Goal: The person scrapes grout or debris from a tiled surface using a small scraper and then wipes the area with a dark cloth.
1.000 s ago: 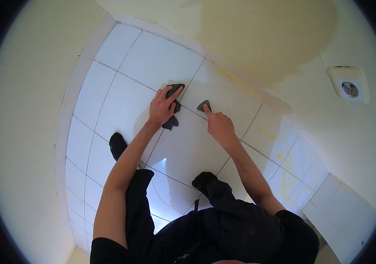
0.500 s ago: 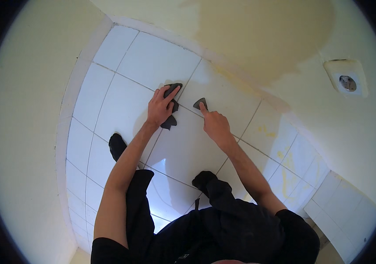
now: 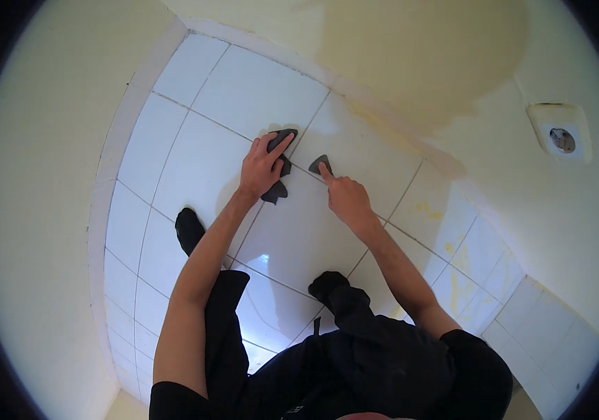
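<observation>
My left hand presses a crumpled dark grey cloth onto the white tiles, with part of the cloth bunched under the fingers. My right hand is closed round a scraper, its index finger stretched along it. The scraper's dark, flared blade lies against the tile, just right of a grout line and a short way from the cloth. Its handle is hidden inside my palm.
White floor tiles meet cream walls on the left and far sides. Yellow smears mark the tiles at right. A wall socket sits at far right. My black-socked feet rest on the floor.
The view has shifted slightly, so the floor appears a little farther right. The scraper blade is marginally closer to the cloth; both hands keep their hold.
</observation>
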`<action>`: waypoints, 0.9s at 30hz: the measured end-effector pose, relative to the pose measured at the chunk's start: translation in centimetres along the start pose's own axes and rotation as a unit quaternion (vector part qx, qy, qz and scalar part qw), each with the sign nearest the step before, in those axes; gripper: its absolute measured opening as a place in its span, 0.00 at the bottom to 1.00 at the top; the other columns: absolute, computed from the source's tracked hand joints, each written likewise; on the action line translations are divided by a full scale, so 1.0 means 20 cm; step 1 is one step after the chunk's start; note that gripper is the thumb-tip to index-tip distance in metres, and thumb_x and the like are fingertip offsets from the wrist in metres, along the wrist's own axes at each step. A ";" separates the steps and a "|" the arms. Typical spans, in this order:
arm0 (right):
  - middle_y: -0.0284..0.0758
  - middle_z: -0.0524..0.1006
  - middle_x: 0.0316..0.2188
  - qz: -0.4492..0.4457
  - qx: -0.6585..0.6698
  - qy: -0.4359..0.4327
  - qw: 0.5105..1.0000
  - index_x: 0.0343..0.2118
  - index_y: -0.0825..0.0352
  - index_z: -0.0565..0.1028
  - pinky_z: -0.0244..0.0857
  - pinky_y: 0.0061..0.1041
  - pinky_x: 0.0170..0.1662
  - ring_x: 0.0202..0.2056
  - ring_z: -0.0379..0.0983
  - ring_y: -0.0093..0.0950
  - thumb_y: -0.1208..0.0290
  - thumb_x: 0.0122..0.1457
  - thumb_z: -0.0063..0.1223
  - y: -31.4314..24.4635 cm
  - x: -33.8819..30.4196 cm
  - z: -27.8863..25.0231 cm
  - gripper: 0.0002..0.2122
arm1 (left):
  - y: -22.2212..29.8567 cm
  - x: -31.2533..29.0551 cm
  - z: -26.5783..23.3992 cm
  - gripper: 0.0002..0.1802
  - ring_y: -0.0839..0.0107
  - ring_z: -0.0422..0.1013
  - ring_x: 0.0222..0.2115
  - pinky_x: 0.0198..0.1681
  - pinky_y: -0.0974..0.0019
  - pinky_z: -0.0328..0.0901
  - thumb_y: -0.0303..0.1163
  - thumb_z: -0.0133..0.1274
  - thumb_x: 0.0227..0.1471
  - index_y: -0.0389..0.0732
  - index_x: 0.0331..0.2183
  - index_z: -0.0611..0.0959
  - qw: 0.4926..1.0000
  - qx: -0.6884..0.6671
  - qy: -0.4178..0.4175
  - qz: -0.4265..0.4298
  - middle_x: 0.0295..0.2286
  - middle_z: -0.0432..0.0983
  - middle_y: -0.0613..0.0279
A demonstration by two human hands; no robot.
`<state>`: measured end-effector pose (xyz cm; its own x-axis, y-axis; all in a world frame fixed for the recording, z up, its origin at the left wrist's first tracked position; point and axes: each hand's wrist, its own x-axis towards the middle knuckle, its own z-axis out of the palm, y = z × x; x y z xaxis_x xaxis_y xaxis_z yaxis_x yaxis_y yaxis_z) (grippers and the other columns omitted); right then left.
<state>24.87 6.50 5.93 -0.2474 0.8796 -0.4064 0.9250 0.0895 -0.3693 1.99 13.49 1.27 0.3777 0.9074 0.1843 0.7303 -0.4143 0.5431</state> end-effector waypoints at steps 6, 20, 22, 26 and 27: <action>0.43 0.77 0.23 -0.026 -0.017 -0.015 0.999 0.62 0.57 0.68 0.72 0.41 0.31 0.27 0.77 0.42 0.75 0.59 0.49 0.00 0.00 0.00 0.26 | 0.01 0.00 -0.01 0.39 0.55 0.68 0.44 0.43 0.57 0.72 0.21 0.56 0.42 0.60 0.58 0.75 1.000 -0.012 -0.011 -0.011 0.48 0.69 0.59; 0.44 0.80 0.31 -0.024 0.056 -0.256 0.965 0.54 0.56 0.76 0.70 0.43 0.41 0.36 0.77 0.45 0.72 0.61 0.45 0.09 -0.37 -0.53 0.19 | 0.29 0.41 0.30 0.38 0.49 0.65 0.52 0.48 0.52 0.71 0.21 0.53 0.48 0.44 0.62 0.66 0.992 0.022 0.019 -0.126 0.54 0.64 0.50; 0.44 0.78 0.25 -0.059 0.107 -0.226 0.966 0.53 0.54 0.78 0.67 0.42 0.35 0.28 0.74 0.45 0.71 0.61 0.49 0.10 -0.43 -0.58 0.17 | 0.39 0.36 0.42 0.36 0.49 0.65 0.54 0.51 0.52 0.70 0.22 0.48 0.51 0.47 0.63 0.66 0.999 -0.027 -0.025 -0.011 0.54 0.65 0.50; 0.42 0.78 0.24 -0.102 0.167 -0.232 0.953 0.53 0.50 0.78 0.66 0.40 0.33 0.27 0.73 0.43 0.70 0.60 0.53 0.13 -0.52 -0.74 0.18 | 0.75 0.11 0.61 0.32 0.58 0.70 0.46 0.44 0.59 0.74 0.27 0.52 0.49 0.45 0.58 0.72 0.959 -0.052 -0.162 0.225 0.50 0.69 0.59; 0.42 0.79 0.26 -0.094 0.147 -0.294 0.940 0.52 0.50 0.78 0.67 0.40 0.35 0.30 0.75 0.43 0.70 0.59 0.53 0.09 -0.52 -0.81 0.17 | 0.76 0.08 0.61 0.32 0.58 0.70 0.46 0.44 0.59 0.74 0.27 0.52 0.49 0.45 0.58 0.72 0.958 -0.052 -0.163 0.229 0.50 0.69 0.59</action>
<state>33.87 5.07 23.04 -0.5956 0.4422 -0.6706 0.7505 0.0086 -0.6608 20.74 7.76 -0.18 0.8155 0.5543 0.1668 0.3903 -0.7393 0.5488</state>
